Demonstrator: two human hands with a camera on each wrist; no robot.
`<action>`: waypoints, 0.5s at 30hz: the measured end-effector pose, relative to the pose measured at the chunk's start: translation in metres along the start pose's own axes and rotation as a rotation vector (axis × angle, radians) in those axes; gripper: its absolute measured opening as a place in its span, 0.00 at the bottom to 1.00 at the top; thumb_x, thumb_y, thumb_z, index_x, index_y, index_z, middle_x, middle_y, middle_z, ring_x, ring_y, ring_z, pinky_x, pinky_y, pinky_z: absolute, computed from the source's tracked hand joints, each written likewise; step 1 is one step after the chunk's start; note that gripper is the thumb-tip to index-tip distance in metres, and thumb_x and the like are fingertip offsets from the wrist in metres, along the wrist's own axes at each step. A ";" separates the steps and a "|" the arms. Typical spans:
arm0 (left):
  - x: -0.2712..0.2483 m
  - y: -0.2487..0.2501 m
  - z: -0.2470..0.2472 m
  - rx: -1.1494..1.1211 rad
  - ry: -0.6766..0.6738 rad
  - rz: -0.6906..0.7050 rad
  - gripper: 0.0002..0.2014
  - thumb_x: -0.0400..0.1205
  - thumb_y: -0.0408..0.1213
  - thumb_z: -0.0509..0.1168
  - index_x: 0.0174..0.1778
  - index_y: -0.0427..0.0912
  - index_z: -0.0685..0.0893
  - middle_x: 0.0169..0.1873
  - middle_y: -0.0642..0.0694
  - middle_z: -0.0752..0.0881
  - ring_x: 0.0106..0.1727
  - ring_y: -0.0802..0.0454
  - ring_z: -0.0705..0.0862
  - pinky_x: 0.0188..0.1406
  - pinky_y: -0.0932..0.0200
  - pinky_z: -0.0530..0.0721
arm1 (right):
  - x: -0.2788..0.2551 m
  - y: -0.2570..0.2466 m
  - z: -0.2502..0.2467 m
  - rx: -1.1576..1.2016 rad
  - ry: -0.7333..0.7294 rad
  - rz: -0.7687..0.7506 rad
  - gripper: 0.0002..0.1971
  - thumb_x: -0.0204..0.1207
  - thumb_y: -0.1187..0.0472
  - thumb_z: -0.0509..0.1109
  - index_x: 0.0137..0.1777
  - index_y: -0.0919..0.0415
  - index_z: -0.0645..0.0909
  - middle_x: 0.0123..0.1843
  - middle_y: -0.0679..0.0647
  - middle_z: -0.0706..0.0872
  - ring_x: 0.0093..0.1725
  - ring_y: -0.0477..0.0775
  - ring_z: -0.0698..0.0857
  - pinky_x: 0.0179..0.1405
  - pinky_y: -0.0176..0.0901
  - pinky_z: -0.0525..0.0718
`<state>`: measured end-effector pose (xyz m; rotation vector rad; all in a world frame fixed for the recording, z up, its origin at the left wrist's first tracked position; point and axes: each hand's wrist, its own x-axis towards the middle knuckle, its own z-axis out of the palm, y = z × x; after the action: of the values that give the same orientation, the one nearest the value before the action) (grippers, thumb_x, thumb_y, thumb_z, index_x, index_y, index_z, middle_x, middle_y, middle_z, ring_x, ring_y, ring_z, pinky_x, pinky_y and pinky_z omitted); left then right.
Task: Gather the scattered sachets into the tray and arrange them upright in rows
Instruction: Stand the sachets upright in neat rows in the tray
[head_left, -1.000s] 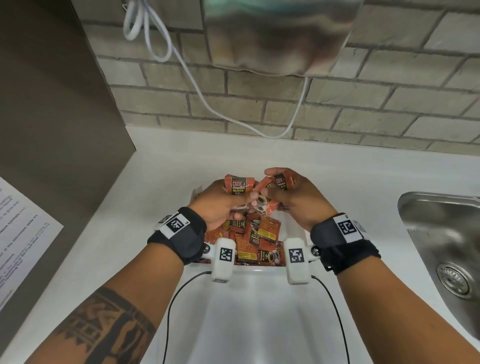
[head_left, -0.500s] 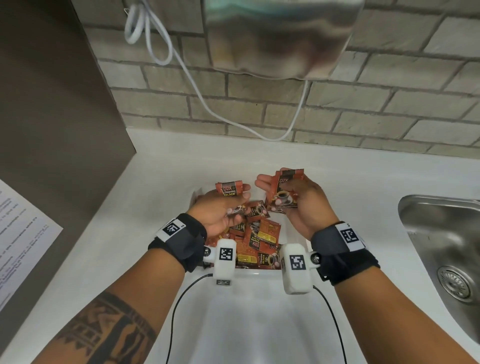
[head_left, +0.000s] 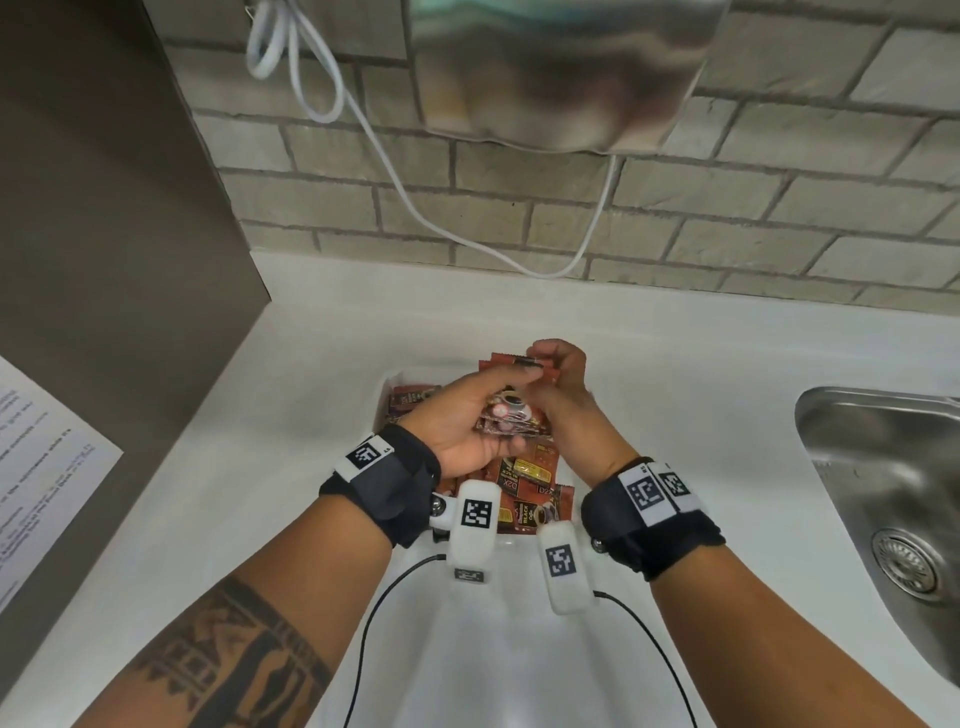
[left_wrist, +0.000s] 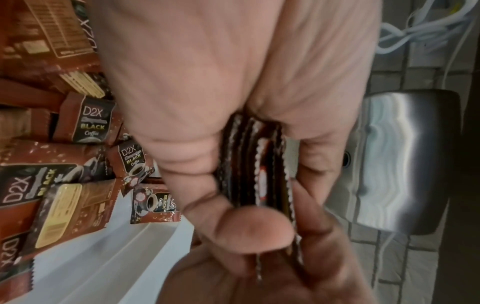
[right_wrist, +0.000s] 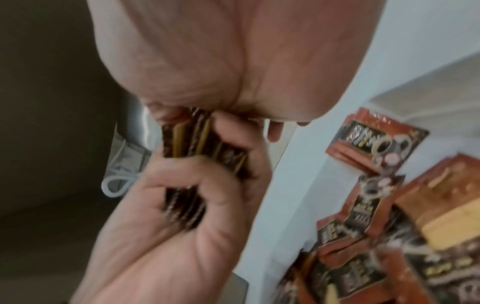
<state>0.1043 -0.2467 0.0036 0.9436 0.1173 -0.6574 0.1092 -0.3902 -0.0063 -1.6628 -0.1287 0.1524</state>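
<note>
Under my hands the white worktop (head_left: 322, 395) carries the tray (head_left: 388, 383), its floor covered with loose sachets (head_left: 524, 475) lying flat. Above it my left hand (head_left: 457, 426) and right hand (head_left: 563, 400) both pinch one stack of sachets (head_left: 511, 415), squaring its edges. Next, I judge, the stack must go down on edge against the tray wall.

Sachets (left_wrist: 89, 121): "D2X", "BLACK Coffee", seemingly.
</note>
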 end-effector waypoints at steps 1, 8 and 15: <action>0.001 0.000 -0.003 0.002 0.013 -0.011 0.05 0.78 0.39 0.74 0.46 0.42 0.89 0.38 0.44 0.86 0.35 0.51 0.86 0.22 0.63 0.79 | -0.001 0.002 -0.005 -0.152 -0.035 -0.051 0.20 0.77 0.53 0.66 0.66 0.41 0.63 0.64 0.44 0.77 0.62 0.47 0.84 0.66 0.53 0.82; 0.003 -0.005 -0.010 0.118 0.054 -0.019 0.05 0.83 0.35 0.68 0.46 0.40 0.89 0.37 0.43 0.87 0.35 0.51 0.84 0.23 0.63 0.80 | -0.008 -0.032 -0.032 -0.503 -0.317 -0.195 0.30 0.79 0.54 0.75 0.78 0.42 0.66 0.74 0.40 0.73 0.75 0.37 0.72 0.71 0.48 0.79; 0.008 -0.003 0.004 0.245 0.067 -0.037 0.04 0.82 0.33 0.67 0.51 0.40 0.85 0.38 0.43 0.87 0.36 0.51 0.85 0.29 0.59 0.80 | 0.002 -0.035 -0.026 -0.997 -0.501 -0.240 0.51 0.66 0.52 0.84 0.83 0.35 0.56 0.73 0.45 0.76 0.68 0.48 0.78 0.71 0.59 0.76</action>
<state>0.1083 -0.2549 0.0005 1.2019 0.1158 -0.6843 0.1163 -0.4119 0.0313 -2.5422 -0.8969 0.3581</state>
